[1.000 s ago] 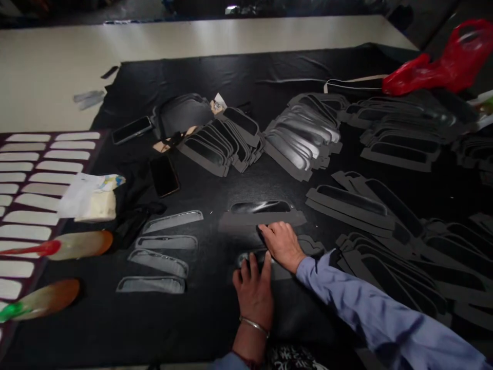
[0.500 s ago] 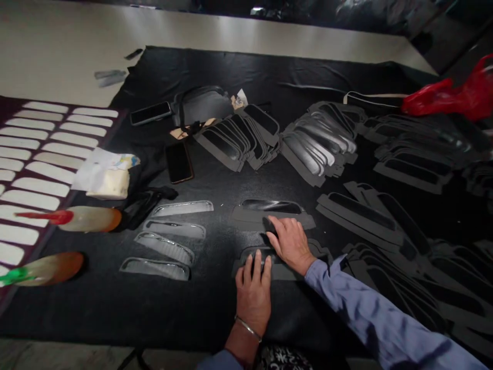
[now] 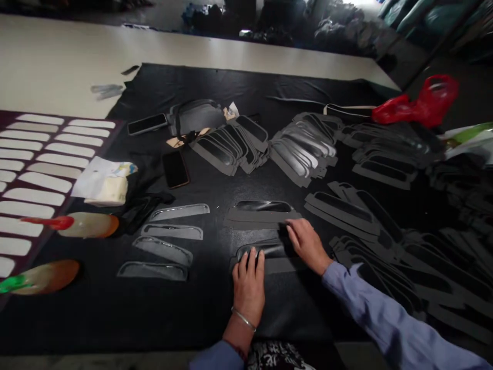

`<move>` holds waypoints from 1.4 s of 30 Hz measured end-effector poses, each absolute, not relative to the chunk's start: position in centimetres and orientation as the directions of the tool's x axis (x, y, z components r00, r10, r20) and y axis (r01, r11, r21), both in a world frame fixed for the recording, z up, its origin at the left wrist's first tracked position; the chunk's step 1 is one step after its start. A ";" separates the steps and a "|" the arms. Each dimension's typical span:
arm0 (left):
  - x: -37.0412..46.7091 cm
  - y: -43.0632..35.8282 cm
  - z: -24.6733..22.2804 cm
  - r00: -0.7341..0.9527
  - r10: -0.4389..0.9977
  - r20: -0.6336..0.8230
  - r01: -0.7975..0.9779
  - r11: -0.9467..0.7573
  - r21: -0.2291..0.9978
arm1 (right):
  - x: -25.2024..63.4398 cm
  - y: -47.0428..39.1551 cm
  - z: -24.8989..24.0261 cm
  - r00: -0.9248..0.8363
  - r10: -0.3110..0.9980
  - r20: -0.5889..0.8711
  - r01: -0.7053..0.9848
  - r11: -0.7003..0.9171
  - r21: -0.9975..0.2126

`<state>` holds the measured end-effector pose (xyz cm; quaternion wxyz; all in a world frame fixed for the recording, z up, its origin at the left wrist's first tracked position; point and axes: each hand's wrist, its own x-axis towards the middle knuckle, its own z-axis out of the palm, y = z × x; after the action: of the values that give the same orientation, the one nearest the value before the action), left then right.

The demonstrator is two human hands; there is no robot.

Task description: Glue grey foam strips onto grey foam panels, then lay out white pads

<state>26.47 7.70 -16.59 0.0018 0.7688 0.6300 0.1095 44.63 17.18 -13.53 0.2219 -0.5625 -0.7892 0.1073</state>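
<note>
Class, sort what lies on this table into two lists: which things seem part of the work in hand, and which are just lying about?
Seemingly part of the work:
grey-bordered dark piece under the left hand
fanned stacks of similar pieces
four grey strips
perhaps the red-tipped bottle and green-tipped bottle

Apparently just lying about:
two phones
red plastic bag
</note>
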 end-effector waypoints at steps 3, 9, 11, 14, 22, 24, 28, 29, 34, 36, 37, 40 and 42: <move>26.3 7.7 -16.8 0.169 0.956 0.242 0.961 -0.214 0.174 | 47.3 14.0 -13.7 -0.246 0.961 0.127 0.890 0.276 -0.362; 24.4 8.1 -17.1 -0.006 0.933 0.361 0.933 -0.125 0.338 | 47.2 10.4 -15.0 -0.197 0.970 0.144 0.960 0.221 -0.174; 23.6 8.6 -17.3 -0.146 0.948 0.282 0.897 0.007 0.442 | 46.8 10.4 -15.2 -0.151 0.975 0.164 0.970 0.178 -0.165; 22.9 9.4 -17.7 -0.242 0.959 0.149 0.823 0.121 0.555 | 46.7 10.7 -15.3 -0.113 0.978 0.176 0.967 0.149 -0.207; 22.0 10.3 -17.0 -0.298 0.950 0.095 0.735 0.165 0.658 | 47.0 11.1 -15.7 -0.013 0.995 0.097 0.885 0.057 -0.462; 21.8 10.3 -16.8 -0.310 0.948 0.071 0.702 0.178 0.690 | 47.2 11.1 -15.6 0.011 0.998 0.065 0.835 0.027 -0.549; 21.8 10.2 -16.7 -0.317 0.948 0.034 0.648 0.190 0.738 | 47.4 11.3 -15.3 -0.005 1.000 0.024 0.776 0.019 -0.630; 21.8 10.2 -16.6 -0.320 0.947 0.034 0.642 0.191 0.743 | 47.4 11.3 -15.3 -0.034 0.999 0.025 0.790 0.042 -0.612; 22.3 10.0 -15.7 -0.332 0.941 0.066 0.639 0.173 0.750 | 47.2 11.4 -15.3 -0.083 0.996 0.026 0.860 0.084 -0.503; 22.5 9.8 -15.1 -0.322 0.945 0.055 0.632 0.171 0.756 | 47.2 11.4 -15.4 -0.077 0.997 0.024 0.864 0.079 -0.497; 22.6 9.7 -14.7 -0.313 0.949 0.039 0.623 0.174 0.763 | 47.3 11.4 -15.5 -0.077 0.997 0.022 0.864 0.077 -0.498; 22.8 9.6 -13.7 -0.268 0.963 -0.022 0.582 0.180 0.793 | 47.5 11.3 -15.4 -0.084 0.996 0.002 0.860 0.073 -0.506; 22.8 9.6 -13.0 -0.219 0.973 -0.073 0.541 0.184 0.821 | 47.7 11.2 -14.9 -0.100 0.995 -0.004 0.856 0.084 -0.511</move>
<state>22.84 9.55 -13.04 0.3156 0.5393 0.7016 0.3425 47.66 11.24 -14.86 0.1761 -0.6474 -0.7147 0.1977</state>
